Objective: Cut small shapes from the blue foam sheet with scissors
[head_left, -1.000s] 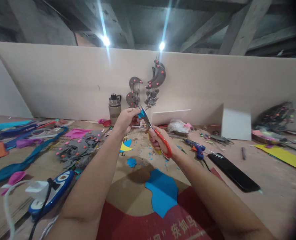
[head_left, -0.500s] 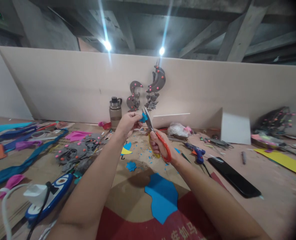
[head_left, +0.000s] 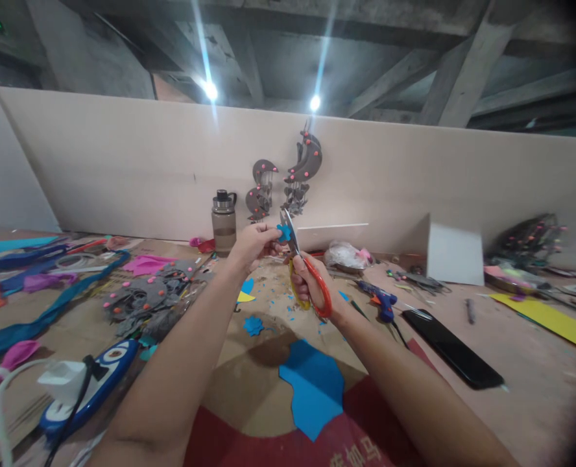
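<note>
My left hand (head_left: 257, 245) pinches a small blue cut-out (head_left: 284, 233) with a scalloped edge between thumb and fingers. My right hand (head_left: 312, 282) is wrapped round the handles, one red-orange and one yellow, of a pair of scissors (head_left: 292, 233). The blades point up and away, right at the cut-out's edge. Below on the cardboard lie a blue flower-shaped piece (head_left: 253, 326) and a larger irregular blue sheet (head_left: 313, 389). Tiny blue scraps are scattered under my hands, beside a yellow piece (head_left: 246, 296).
A water bottle (head_left: 224, 224) stands by the back board. Right of my arms are a glue gun (head_left: 379, 300) and a black phone (head_left: 451, 347). Grey felt pieces (head_left: 146, 295) and a power strip (head_left: 91, 389) lie left. Moon-shaped felt hangings (head_left: 307, 159) are on the board.
The blue cut-out has turned slightly in my left fingers and dropped a little. The scissors stay at its edge. The whole view has shifted slightly.
</note>
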`<state>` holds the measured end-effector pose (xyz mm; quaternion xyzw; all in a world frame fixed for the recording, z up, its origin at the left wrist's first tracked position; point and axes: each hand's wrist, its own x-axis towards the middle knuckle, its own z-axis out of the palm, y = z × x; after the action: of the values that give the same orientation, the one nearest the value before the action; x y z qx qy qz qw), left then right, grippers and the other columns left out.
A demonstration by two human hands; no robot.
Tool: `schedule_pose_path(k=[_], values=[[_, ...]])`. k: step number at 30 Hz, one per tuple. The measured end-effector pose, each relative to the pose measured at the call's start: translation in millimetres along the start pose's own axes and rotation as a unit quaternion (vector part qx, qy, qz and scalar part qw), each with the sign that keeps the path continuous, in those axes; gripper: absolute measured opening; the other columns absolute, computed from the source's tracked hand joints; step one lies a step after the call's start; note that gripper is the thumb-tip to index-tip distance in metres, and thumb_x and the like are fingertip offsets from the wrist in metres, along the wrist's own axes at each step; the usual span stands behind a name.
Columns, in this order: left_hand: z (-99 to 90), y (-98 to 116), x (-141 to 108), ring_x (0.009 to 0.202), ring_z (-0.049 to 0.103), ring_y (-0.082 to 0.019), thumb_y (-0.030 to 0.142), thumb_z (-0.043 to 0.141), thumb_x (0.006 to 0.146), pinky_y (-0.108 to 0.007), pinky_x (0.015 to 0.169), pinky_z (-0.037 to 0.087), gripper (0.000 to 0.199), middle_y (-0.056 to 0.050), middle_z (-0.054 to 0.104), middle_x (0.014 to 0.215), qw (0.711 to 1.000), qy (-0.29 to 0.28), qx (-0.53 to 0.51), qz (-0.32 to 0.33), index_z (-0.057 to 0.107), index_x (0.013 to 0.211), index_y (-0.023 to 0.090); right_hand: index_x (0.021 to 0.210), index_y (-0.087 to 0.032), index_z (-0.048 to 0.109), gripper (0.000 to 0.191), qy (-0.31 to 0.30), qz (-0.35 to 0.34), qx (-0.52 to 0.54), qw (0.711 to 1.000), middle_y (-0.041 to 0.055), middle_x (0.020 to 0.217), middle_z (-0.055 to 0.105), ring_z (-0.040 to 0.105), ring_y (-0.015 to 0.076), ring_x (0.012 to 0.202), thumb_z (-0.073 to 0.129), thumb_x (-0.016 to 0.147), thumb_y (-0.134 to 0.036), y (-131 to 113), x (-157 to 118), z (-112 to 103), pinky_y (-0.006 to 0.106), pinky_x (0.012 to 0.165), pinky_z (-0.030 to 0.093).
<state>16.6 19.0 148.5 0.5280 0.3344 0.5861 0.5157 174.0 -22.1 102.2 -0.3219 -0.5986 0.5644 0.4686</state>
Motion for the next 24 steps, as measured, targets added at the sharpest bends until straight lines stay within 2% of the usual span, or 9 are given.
schedule_pose_path(k=[11,18,21,24], values=[[2.1,-1.3,0.6,0.044,0.055,-0.008,0.017,0.071,0.067,-0.018,0.044,0.041,0.017,-0.003,0.064,0.056,1.0,0.001,-0.022,-0.007,0.055,0.064,0.014,0.091,-0.023,0.045,0.05,0.013,-0.002,0.003,1.0,-0.0116,0.056,0.032,0.024,0.0028,0.037,0.065,0.077,-0.067,3.2,-1.0,1.4,0.014,0.033,0.022],[-0.8,-3.0,2.9,0.048,0.061,-0.01,0.018,0.073,0.069,-0.018,0.045,0.044,0.018,-0.004,0.067,0.062,0.999,0.0,-0.02,-0.027,0.055,0.066,0.013,0.097,-0.022,0.051,0.051,0.026,-0.021,0.005,0.999,-0.0107,0.056,0.036,0.03,0.0041,0.036,0.06,0.08,-0.069,10.6,0.3,0.6,0.015,0.033,0.029],[-4.4,-4.5,4.7,0.049,0.062,-0.01,0.02,0.073,0.072,-0.018,0.046,0.045,0.02,-0.003,0.067,0.063,0.999,0.021,-0.006,-0.024,0.054,0.07,0.014,0.097,-0.022,0.052,0.052,0.034,0.007,-0.014,0.999,-0.0104,0.056,0.036,0.03,0.0043,0.037,0.058,0.08,-0.071,15.5,4.9,-3.7,0.015,0.034,0.028],[-10.4,-9.9,8.0,0.045,0.057,-0.008,0.02,0.075,0.073,-0.016,0.044,0.041,0.023,-0.002,0.066,0.062,0.998,0.056,0.01,-0.019,0.052,0.074,0.016,0.096,-0.021,0.053,0.053,0.05,0.067,-0.097,0.992,-0.0099,0.054,0.036,0.031,0.0057,0.036,0.056,0.081,-0.072,24.5,14.9,-12.7,0.017,0.035,0.029]])
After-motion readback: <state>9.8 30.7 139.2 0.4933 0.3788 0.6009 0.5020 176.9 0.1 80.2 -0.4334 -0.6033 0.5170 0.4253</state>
